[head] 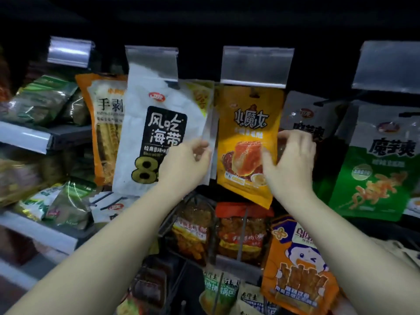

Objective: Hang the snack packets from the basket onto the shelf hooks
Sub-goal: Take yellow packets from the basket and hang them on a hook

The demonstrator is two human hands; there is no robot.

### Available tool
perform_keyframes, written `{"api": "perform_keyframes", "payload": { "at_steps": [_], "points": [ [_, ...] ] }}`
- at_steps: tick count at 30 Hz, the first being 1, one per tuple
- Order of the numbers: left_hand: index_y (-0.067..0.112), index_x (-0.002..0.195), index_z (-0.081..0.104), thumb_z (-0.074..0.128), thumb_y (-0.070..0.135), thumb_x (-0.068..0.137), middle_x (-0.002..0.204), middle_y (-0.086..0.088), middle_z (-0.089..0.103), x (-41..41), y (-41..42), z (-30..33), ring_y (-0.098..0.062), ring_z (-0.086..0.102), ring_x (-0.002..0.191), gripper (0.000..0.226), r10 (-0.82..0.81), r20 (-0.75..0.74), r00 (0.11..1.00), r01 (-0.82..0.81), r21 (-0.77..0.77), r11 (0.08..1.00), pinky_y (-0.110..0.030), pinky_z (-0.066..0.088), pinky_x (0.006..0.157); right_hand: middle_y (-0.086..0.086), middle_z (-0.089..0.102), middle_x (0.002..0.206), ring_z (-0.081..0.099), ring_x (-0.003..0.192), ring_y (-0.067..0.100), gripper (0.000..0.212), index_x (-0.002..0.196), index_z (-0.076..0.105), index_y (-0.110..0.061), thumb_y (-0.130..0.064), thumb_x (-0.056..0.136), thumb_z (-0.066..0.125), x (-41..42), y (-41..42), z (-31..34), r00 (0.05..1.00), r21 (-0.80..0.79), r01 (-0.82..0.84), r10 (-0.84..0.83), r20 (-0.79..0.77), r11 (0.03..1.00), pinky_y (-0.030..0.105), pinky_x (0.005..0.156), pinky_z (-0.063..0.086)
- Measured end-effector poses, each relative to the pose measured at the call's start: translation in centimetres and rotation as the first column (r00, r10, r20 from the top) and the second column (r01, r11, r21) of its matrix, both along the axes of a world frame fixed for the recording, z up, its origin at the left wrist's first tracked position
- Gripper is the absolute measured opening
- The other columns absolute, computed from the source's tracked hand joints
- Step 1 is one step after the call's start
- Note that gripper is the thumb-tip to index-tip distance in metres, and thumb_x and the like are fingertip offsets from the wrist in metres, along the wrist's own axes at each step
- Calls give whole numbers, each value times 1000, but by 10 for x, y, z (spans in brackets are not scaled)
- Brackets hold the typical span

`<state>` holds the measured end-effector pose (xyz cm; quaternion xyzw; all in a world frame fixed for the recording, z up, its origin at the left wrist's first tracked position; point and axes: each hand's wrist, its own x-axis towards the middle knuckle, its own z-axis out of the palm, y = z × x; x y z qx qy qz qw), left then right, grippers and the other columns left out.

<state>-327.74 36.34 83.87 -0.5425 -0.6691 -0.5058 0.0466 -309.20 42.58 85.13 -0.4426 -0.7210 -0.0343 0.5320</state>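
Glossy, crinkled plastic all along this shelf, flat pouches under clear price-tag flaps. The left hand (pixel 186 162) pinches the right edge of a white packet (pixel 147 137), fingers curled round its rim; the pouch tilts in front of the hanging row. The right hand (pixel 288 160) grasps a smooth yellow packet (pixel 247 142) by its right side, thumb on the front, fingers curled behind. That yellow pouch hangs slightly askew beneath its clear tag holder (pixel 256 67).

Head camera looks forward, close to hanging packets (pixel 247 142), edges somewhat blurred.
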Motion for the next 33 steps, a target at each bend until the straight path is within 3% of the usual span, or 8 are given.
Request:
{"api": "perform_keyframes", "payload": {
  "at_steps": [4,6,12,15,19,22,25,33],
  "points": [
    [31,103,67,47,44,95,79,15,67,-20,-72,-30,-13,66,74,25,134,-287,948,-152,-41,988,-30,51,54,11,32,130,35,113,33,49,125,43,-12,-32,84,61,-32,-54,-26,978,328,23,-89,189,944,46,88,31],
    [31,101,67,45,45,96,77,11,69,-42,-107,-55,-17,65,68,26,174,-370,912,-222,-90,971,-28,47,47,12,45,121,45,105,33,35,114,54,-10,-30,86,57,-55,-84,-42,941,365,-144,13,338,920,43,80,37],
    [26,86,63,28,49,90,67,5,65,-117,-221,-178,-24,63,54,41,245,-449,859,-408,-312,858,-24,42,38,4,59,72,60,66,26,24,82,63,-14,-33,88,51,-143,-170,-128,562,50,-594,370,740,803,32,53,44],
    [25,90,59,25,49,88,82,0,68,-145,-279,-270,-30,67,74,42,271,-283,920,-391,-624,677,-38,54,56,4,57,66,59,60,28,18,75,61,-15,-30,73,70,-189,-197,-198,360,-114,-639,427,830,761,32,50,42],
    [24,98,59,36,42,96,97,-2,68,-148,-352,-379,-29,66,91,29,422,-98,901,-289,-861,418,-33,49,65,7,59,61,61,54,28,18,67,61,-13,-25,63,74,-239,-211,-304,62,-381,-590,510,858,712,30,46,45],
    [26,106,63,41,38,95,103,-2,70,-130,-390,-453,-27,65,95,27,646,106,756,-138,-939,316,-33,53,71,8,61,62,63,56,30,26,68,63,-11,-21,57,84,-264,-221,-386,-154,-569,-450,568,808,688,31,44,47],
    [21,109,64,45,34,96,107,-7,70,-108,-404,-525,-30,63,101,27,830,207,517,-28,-966,258,-33,49,77,11,64,103,63,99,32,20,105,60,-10,-22,89,56,-277,-228,-479,-375,-733,-251,634,676,632,38,74,50],
    [20,112,64,53,27,94,105,-2,71,-81,-373,-749,-20,67,96,22,931,334,147,163,-937,310,-25,48,77,8,54,127,52,117,28,32,126,49,-15,-19,95,42,-301,-232,-747,-598,-827,-55,645,476,559,37,90,45]
  ]
}}
